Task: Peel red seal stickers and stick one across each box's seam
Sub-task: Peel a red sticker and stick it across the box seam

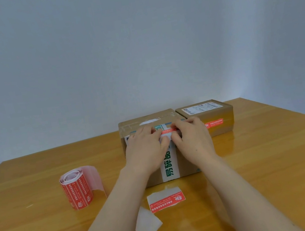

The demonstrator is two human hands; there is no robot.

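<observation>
Red sticker (pixel 167 131) pinched over box (pixel 185 162) by left hand (pixel 145 148), right hand (pixel 194 138)

The person's two forearms, bare along their whole visible length; left hand (pixel 145 148) and right hand (pixel 192 139) uncovered.

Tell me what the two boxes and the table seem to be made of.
Larger box and smaller box: brown cardboard, matte, with taped flap seams. Table: wood or wood-look laminate, glossy; grain lines show and the smaller box reflects in it.
</observation>
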